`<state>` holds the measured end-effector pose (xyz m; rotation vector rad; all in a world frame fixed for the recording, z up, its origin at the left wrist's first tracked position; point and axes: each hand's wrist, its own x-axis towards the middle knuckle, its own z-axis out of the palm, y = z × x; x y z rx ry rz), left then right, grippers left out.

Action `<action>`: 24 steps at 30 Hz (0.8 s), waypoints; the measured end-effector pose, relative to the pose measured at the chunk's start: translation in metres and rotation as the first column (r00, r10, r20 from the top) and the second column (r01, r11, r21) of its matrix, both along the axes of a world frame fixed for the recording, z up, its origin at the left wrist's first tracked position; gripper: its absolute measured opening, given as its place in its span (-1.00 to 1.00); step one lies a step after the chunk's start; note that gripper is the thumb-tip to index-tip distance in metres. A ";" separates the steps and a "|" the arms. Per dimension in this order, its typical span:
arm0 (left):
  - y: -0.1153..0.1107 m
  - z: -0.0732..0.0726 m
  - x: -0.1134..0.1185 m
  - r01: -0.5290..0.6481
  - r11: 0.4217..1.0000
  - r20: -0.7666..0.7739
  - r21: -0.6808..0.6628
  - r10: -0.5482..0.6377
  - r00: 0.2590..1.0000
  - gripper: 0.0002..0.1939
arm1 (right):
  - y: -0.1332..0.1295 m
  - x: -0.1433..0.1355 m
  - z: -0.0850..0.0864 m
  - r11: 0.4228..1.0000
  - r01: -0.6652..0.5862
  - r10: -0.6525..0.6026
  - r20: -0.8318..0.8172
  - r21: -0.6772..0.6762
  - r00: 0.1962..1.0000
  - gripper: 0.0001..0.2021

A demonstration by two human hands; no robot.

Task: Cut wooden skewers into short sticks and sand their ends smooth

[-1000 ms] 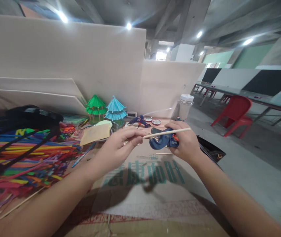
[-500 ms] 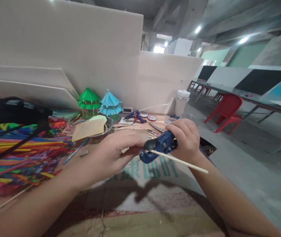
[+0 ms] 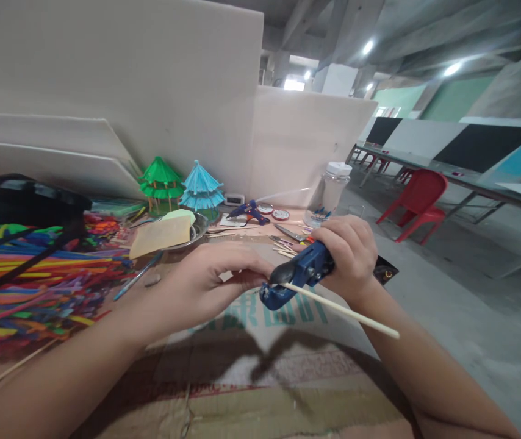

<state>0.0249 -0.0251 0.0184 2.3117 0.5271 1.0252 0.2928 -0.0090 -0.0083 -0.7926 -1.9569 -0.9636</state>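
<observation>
My right hand (image 3: 349, 253) is closed round the handles of a blue pipe cutter (image 3: 310, 263) with a dark blade and a hooked lower jaw. A thin pale wooden stick (image 3: 345, 310) lies across its jaws and slants down to the right, its far end free in the air. To the left of the jaws, my left hand (image 3: 224, 277) pinches with thumb and fingertips where the stick's other end appears to be; that end is hidden. Both hands are above a cardboard sheet (image 3: 242, 408) with green and red print, on which their shadow falls.
Coloured pipe cleaners (image 3: 36, 268) heap up at the left beside a black bag (image 3: 27, 201). Green (image 3: 160, 180) and blue (image 3: 201, 186) paper pavilions stand behind a metal bowl (image 3: 201, 228). A glue gun (image 3: 249, 210), scissors (image 3: 290, 233) and a clear bottle (image 3: 329, 192) are farther back.
The cutter and right hand have shifted slightly right, and the stick's free end has dipped lower. My left hand keeps its pinch. The view has tilted a little.
</observation>
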 end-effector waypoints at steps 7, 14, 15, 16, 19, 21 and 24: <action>0.001 0.001 0.001 0.029 1.000 0.010 0.001 -0.029 1.000 -0.77 | 0.001 0.002 -0.002 0.998 -0.024 0.021 -0.042 -0.065 0.999 -0.76; 0.001 0.000 -0.001 0.028 0.999 -0.015 0.024 -0.027 1.000 -0.81 | -0.001 0.000 0.010 0.991 -0.052 0.045 0.055 0.127 0.997 -0.83; 0.001 0.001 -0.001 0.035 0.999 -0.021 0.034 -0.034 0.999 -0.81 | 0.000 0.000 0.011 0.984 -0.059 0.048 0.069 0.167 0.996 -0.84; 0.001 0.001 -0.001 0.045 0.998 -0.025 0.042 -0.044 0.999 -0.82 | 0.000 0.000 0.013 0.977 -0.070 0.055 0.082 0.204 0.995 -0.85; 0.001 0.001 0.000 0.082 0.995 -0.037 0.051 -0.080 0.996 -0.85 | 0.002 0.001 0.015 0.964 -0.090 0.063 0.116 0.251 0.991 -0.87; 0.002 0.000 0.000 0.106 0.994 -0.050 0.040 -0.104 0.993 -0.86 | 0.002 0.002 0.016 0.957 -0.107 0.069 0.146 0.268 0.987 -0.88; 0.002 -0.002 0.001 0.137 0.990 -0.065 0.013 -0.136 0.989 -0.86 | 0.003 0.005 0.015 0.945 -0.145 0.091 0.189 0.294 0.978 -0.85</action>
